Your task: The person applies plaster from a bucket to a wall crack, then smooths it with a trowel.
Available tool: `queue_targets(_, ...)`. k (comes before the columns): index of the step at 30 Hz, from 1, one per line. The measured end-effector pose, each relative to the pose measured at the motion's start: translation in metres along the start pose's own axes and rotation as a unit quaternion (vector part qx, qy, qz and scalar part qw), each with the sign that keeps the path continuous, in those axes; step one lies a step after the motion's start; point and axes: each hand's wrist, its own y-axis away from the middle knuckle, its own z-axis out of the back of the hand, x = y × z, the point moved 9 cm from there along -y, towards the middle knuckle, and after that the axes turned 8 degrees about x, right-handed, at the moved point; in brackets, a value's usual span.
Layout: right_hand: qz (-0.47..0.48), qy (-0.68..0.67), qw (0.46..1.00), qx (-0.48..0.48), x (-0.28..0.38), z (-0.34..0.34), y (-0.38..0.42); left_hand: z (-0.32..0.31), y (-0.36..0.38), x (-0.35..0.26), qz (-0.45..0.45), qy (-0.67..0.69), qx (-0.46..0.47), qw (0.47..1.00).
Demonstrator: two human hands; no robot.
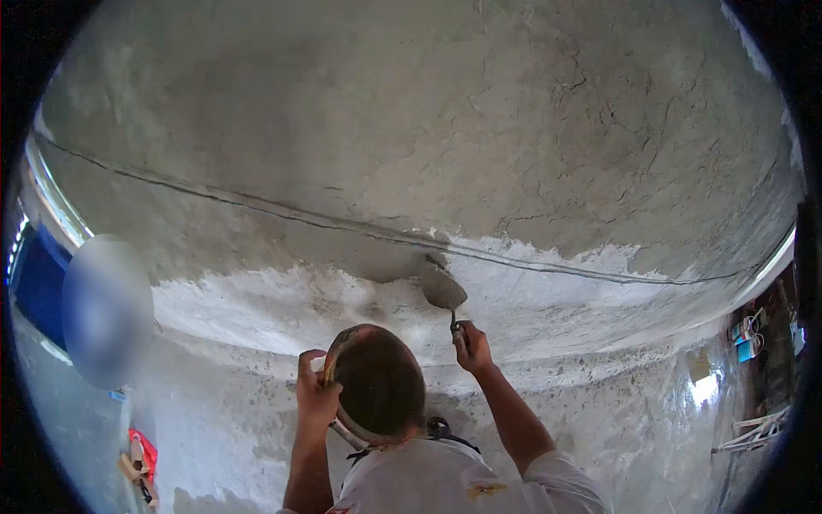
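The left hand (317, 392) curls its fingers over the rim of a round, deep, mud-stained pan (377, 385), its mouth facing up, dark inside; what it holds is unclear. Right of it, the right hand's (473, 348) fingers wrap the handle of a grey metal trowel (443, 288), blade pointing up-left against the partly plastered wall (531, 283).

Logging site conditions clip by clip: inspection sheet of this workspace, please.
Surface: wall, grey, cracked at upper right; ragged pale band lower down.
Job's things: pan, trowel.
Clutter: red item lower left; blue container, white rack right.
Grippers: bare hands; left hand holds pan, right hand grips trowel.
Cables: dark line across wall; cord or groove, cannot tell.
Surroundings: blurred shape far left.
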Motion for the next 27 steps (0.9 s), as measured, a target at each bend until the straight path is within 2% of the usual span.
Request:
queue_targets(1,-0.002,0.001,1.0,-0.006,-0.003,0.0,-0.004,-0.001,0.002,0.005,0.041,0.037,0.019,0.998)
queue_targets(2,0.001,0.002,1.0,-0.007,-0.005,0.001,-0.013,-0.001,0.0,0.01,0.038,0.037,0.019,0.998)
queue_targets(4,-0.001,-0.008,0.998,-0.067,-0.01,0.011,-0.02,0.005,0.004,0.014,-0.02,0.023,0.003,1.0)
queue_targets(6,0.022,0.001,0.996,-0.088,-0.013,0.015,-0.025,0.006,0.005,0.021,0.011,0.048,0.008,0.999)
queue_targets(8,0.043,0.011,0.993,-0.11,-0.012,0.019,-0.022,0.006,0.006,0.02,-0.04,0.112,0.003,0.993)
queue_targets(10,0.028,-0.056,0.99,-0.124,-0.016,0.013,-0.007,0.011,0.007,0.03,-0.019,0.079,-0.005,0.997)
queue_targets(11,-0.026,-0.129,0.984,-0.124,-0.045,-0.001,0.006,0.015,0.007,0.036,0.001,0.047,-0.014,0.999)
queue_targets(12,-0.024,-0.128,0.984,-0.124,-0.052,-0.009,0.024,0.017,0.008,0.042,-0.001,0.048,-0.015,0.999)
queue_targets(14,-0.069,-0.243,0.962,-0.107,-0.068,-0.022,0.038,0.022,0.007,0.047,-0.007,0.034,-0.035,0.999)
queue_targets(15,-0.066,-0.243,0.962,-0.106,-0.068,-0.019,0.035,0.022,0.007,0.047,-0.009,0.035,-0.037,0.999)
queue_targets(17,0.017,-0.081,0.996,-0.039,-0.034,-0.016,0.027,0.024,0.014,0.048,0.015,0.081,-0.034,0.996)
queue_targets(18,0.013,-0.084,0.996,-0.039,-0.03,-0.015,0.022,0.023,0.016,0.046,0.018,0.078,-0.033,0.996)
queue_targets(20,0.008,0.005,1.0,-0.026,-0.018,-0.014,0.001,0.023,0.019,0.033,-0.019,0.098,-0.037,0.994)
queue_targets(24,-0.016,0.032,0.998,-0.053,-0.016,-0.001,-0.027,0.022,0.021,0.036,0.016,0.068,-0.039,0.997)
queue_targets(26,-0.004,0.008,0.997,-0.07,-0.018,0.008,-0.031,0.023,0.021,0.046,0.015,0.071,-0.035,0.997)
queue_targets(27,0.031,-0.012,0.994,-0.107,-0.014,0.014,-0.029,0.023,0.021,0.051,0.015,0.071,-0.036,0.997)
